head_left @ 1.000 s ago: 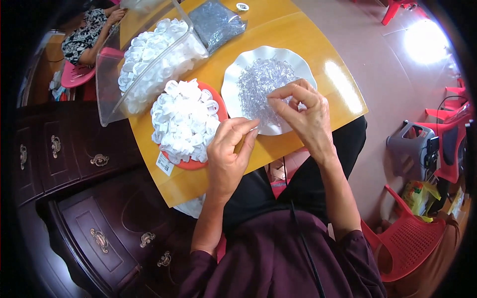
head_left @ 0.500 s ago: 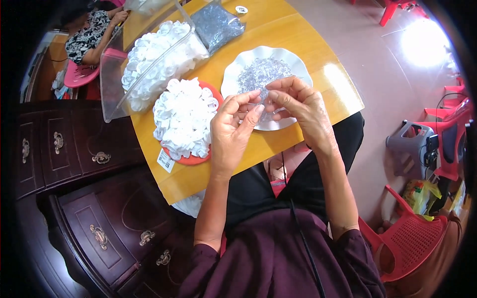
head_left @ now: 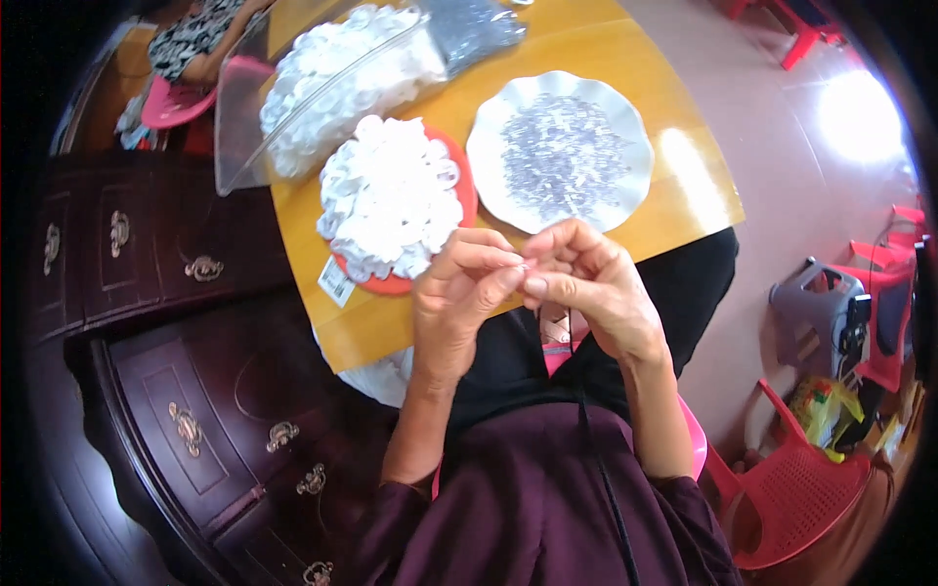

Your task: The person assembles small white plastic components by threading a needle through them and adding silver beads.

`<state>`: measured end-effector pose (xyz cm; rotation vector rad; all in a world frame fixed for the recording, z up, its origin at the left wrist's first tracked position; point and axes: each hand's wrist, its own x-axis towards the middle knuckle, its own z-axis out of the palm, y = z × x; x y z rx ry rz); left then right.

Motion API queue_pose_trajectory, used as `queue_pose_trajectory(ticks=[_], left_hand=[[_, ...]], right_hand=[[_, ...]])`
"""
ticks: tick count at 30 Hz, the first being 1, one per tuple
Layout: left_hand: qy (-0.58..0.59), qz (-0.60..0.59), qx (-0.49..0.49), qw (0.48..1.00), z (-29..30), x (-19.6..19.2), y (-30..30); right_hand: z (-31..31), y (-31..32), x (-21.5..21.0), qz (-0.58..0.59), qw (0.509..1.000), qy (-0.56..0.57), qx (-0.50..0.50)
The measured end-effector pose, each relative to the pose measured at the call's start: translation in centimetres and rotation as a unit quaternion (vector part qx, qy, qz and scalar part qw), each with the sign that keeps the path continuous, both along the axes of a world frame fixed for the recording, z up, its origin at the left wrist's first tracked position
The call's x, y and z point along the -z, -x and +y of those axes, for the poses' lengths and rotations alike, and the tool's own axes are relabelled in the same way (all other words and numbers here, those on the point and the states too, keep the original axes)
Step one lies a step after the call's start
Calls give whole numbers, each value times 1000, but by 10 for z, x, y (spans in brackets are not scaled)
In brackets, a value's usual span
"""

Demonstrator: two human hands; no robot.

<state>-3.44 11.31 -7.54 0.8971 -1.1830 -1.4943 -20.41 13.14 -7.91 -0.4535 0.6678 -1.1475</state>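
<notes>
Glossy yellow tabletop (head_left: 363, 339) is curving around the person's lap. Near its edge, a tiny pale piece (head_left: 526, 266) is sitting between the 2 hands' fingertips. The left hand (head_left: 457, 293) is pinching it, thumb against index; the right hand (head_left: 601, 293) is meeting it with curled fingers, whether gripping I cannot tell. Beyond, a white scalloped plate (head_left: 486, 146) is holding clear parts (head_left: 562, 151); leftward, a red dish (head_left: 467, 186) is bearing heaped white pieces (head_left: 386, 200).
</notes>
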Motion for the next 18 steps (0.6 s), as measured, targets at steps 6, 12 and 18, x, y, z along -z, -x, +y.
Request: queue_pose_trajectory(ticks=[6,12,18], left_hand=[[-112,163,-12,980,36,18,-12],[-97,102,-25,990,40,18,-26],[72,-157,-124,977,9,3,-45]], right_hand=[[22,-16,16,-11,999,-30,-37],[28,-29,12,37,998,-43,-37],[26,-32,14,82,995,-45,34]])
